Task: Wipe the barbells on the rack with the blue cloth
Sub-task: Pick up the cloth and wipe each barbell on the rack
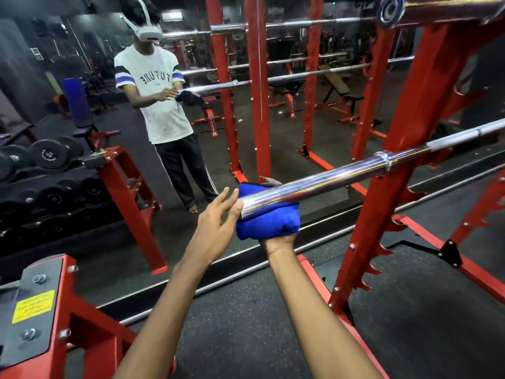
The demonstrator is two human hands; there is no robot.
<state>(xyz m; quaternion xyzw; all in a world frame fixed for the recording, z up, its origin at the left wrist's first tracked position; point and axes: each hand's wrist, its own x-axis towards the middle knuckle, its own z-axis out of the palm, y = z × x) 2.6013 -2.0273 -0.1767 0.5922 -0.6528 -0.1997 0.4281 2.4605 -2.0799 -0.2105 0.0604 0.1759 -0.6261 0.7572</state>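
A chrome barbell [341, 172] lies across the red rack [404, 149], its sleeve end pointing at me. The blue cloth [269, 221] is wrapped under and around that sleeve end. My right hand [278, 240] grips the cloth from below and is mostly hidden by it. My left hand [218, 222] is open, fingers apart, with its fingertips touching the end of the bar and the cloth's left edge. A second barbell [437, 8] rests higher on the rack at the top right.
A wall mirror ahead reflects me, the rack and more bars. A dumbbell rack [49, 170] with black dumbbells stands at the left. A red machine frame [49, 310] is close at the lower left. Black rubber floor [410, 324] lies under the rack.
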